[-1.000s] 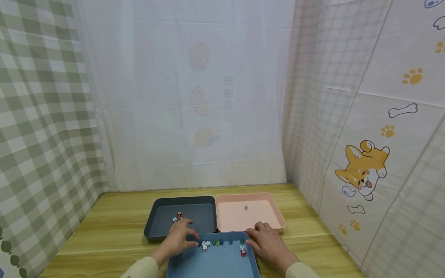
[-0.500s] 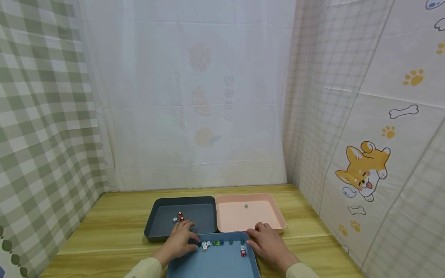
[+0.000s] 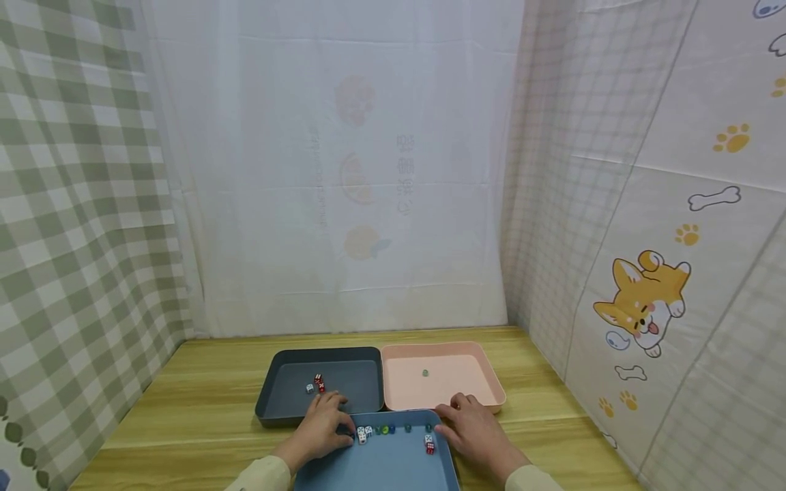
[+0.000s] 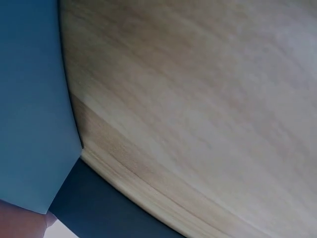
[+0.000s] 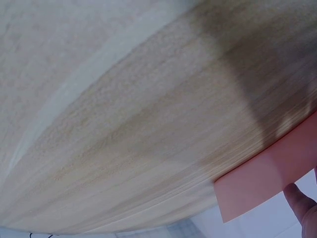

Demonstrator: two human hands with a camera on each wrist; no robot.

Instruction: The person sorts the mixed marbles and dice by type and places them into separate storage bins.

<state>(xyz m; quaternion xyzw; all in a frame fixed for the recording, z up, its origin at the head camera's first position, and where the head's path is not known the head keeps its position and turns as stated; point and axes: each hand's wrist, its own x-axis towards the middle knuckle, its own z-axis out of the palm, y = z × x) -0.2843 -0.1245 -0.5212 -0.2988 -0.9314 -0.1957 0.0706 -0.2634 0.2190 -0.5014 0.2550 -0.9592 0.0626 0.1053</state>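
Observation:
A blue tray (image 3: 387, 464) lies nearest. Along its far edge are white dice (image 3: 362, 434), blue and green marbles (image 3: 385, 429), and a white die stacked with a red die (image 3: 430, 448) at the right. My left hand (image 3: 319, 426) reaches over the left rim. Its thumb and index finger close around a dark blue marble (image 3: 353, 435) in the corner; whether they grip it is hidden. My right hand (image 3: 473, 426) rests by the right far corner, relaxed. In the right wrist view, one of its fingers touches the pink tray's rim (image 5: 265, 173).
A dark grey tray (image 3: 353, 368) with a white die (image 3: 310, 388) and red dice (image 3: 320, 383) stands far left, beside the pink tray (image 3: 460, 354) holding one green marble (image 3: 425, 373). Wooden table (image 3: 202, 395) surrounds them, with cloth curtains (image 3: 344, 204) behind.
My left hand has moved slightly down and right, its thumb and index finger coming to the corner marble. The green marble in the pink tray has rolled left. My right hand stays put.

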